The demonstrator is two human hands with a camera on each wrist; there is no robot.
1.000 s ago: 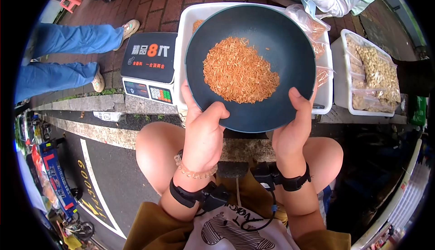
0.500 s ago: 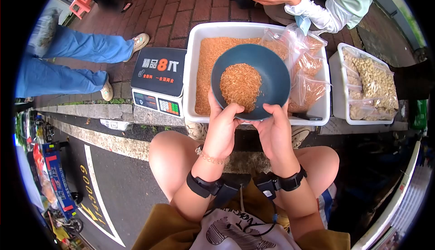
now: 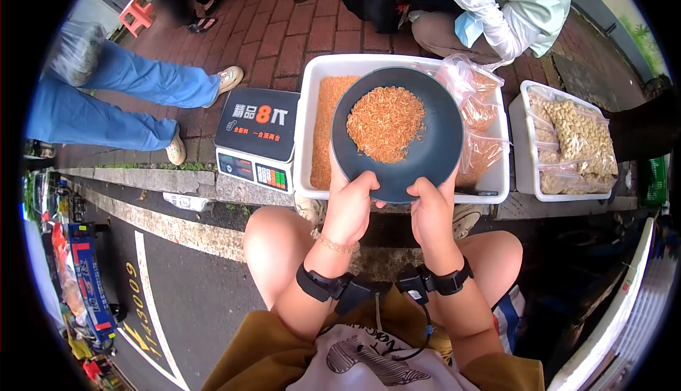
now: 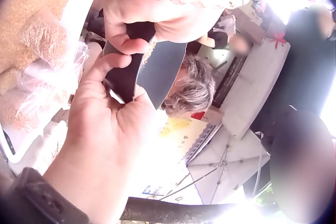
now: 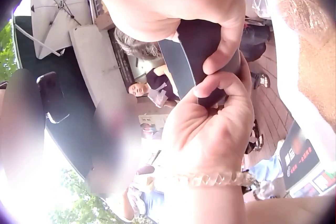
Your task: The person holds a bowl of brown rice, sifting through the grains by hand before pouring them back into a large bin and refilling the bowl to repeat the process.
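Observation:
A dark blue-grey bowl (image 3: 394, 184) is held over the white tub (image 3: 506, 132). Inside it, a heap of small orange-brown dried pieces (image 3: 386, 123) lies toward the far left side. My left hand (image 3: 350, 207), with a beaded bracelet, grips the bowl's near left edge, its thumb over the rim. My right hand (image 3: 433, 214) grips the near right edge likewise. Both wrist views show the bowl (image 4: 157, 74) from below, with fingers of the left hand (image 5: 212, 134) and right hand (image 5: 184, 3) curled under it, close together.
Loose dried pieces (image 3: 325, 132) and filled plastic bags (image 3: 482, 111) lie in the tub. A scale (image 3: 257, 125) stands on its left. To the right, a second white tub (image 3: 523, 151) holds bags of pale pieces (image 3: 582, 125). A person (image 3: 525, 15) crouches opposite.
The bowl first dropped away from the head camera, then rose slightly. The heap shifted from the near side to the far left. The other person's palm holding some pieces has moved mostly out of view.

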